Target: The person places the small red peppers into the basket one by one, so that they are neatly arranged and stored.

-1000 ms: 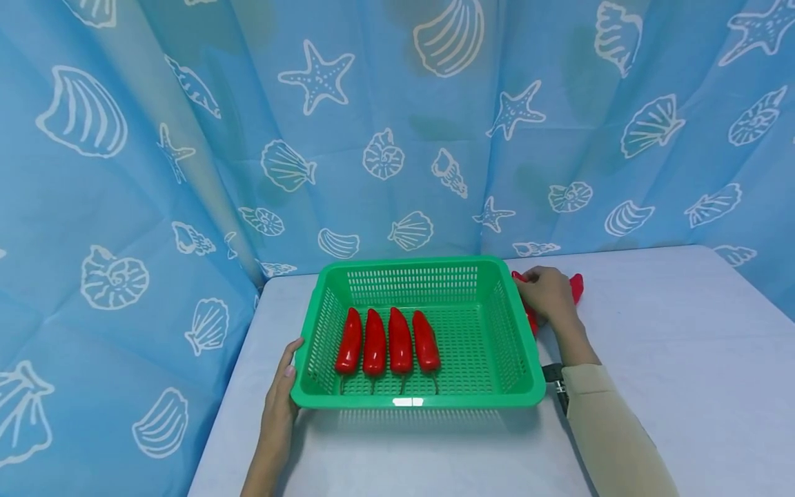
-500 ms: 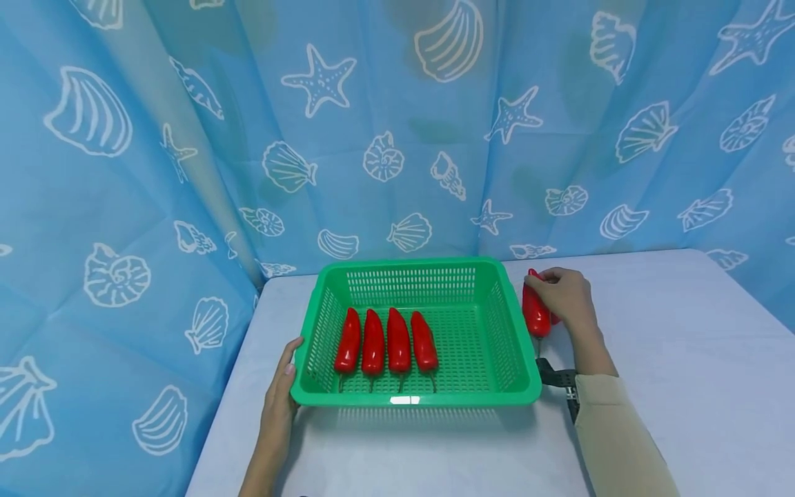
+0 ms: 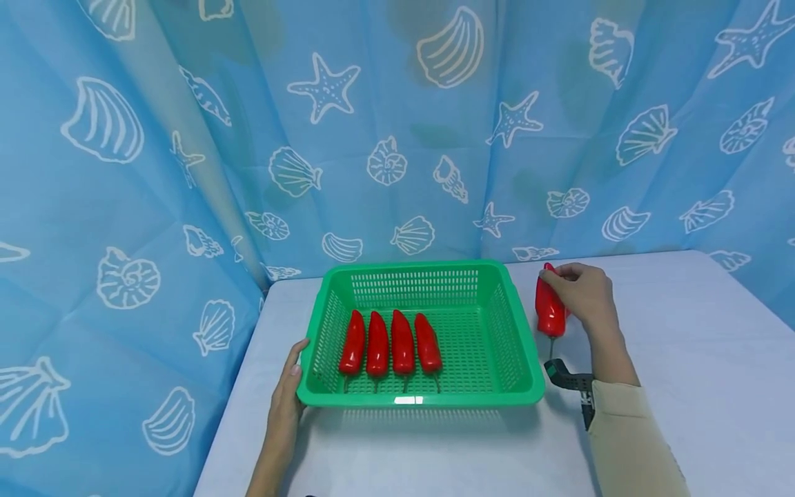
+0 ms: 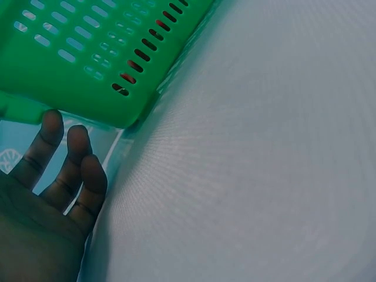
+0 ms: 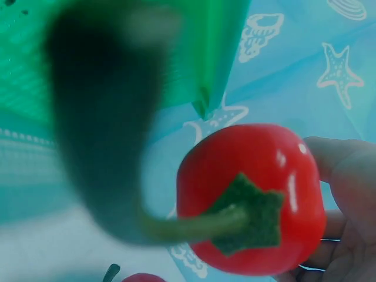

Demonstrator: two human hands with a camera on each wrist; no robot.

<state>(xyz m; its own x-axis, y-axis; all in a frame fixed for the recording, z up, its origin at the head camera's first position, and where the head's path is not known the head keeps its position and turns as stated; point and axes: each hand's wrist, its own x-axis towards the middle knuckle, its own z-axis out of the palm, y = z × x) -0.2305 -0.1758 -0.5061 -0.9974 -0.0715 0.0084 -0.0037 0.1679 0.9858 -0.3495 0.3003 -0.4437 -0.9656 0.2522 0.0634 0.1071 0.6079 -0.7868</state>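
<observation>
In the head view, a green plastic basket [image 3: 422, 399] stands mid-table with several red peppers [image 3: 403, 343] lined up side by side on the left of its floor. My left hand [image 3: 283, 393] rests against the basket's left side, fingers extended; the left wrist view has the fingertips [image 4: 53, 122] at the rim's underside. To the right of the basket, my right hand [image 3: 586, 290] holds another red pepper [image 3: 550, 307] near its pointed end, the stem downward. That held pepper [image 5: 252, 200] shows its green cap and curved stem toward the right wrist camera.
A further bit of red [image 3: 568, 313] shows behind the held pepper; the right wrist view has part of another red pepper [image 5: 144, 278] at its bottom edge. The white tabletop [image 3: 435, 455] meets a blue shell-print curtain [image 3: 385, 200] at the back and left.
My right hand has shifted rightward, away from the basket, and the pepper it holds has come into full view. The left hand stays at the basket's side.
</observation>
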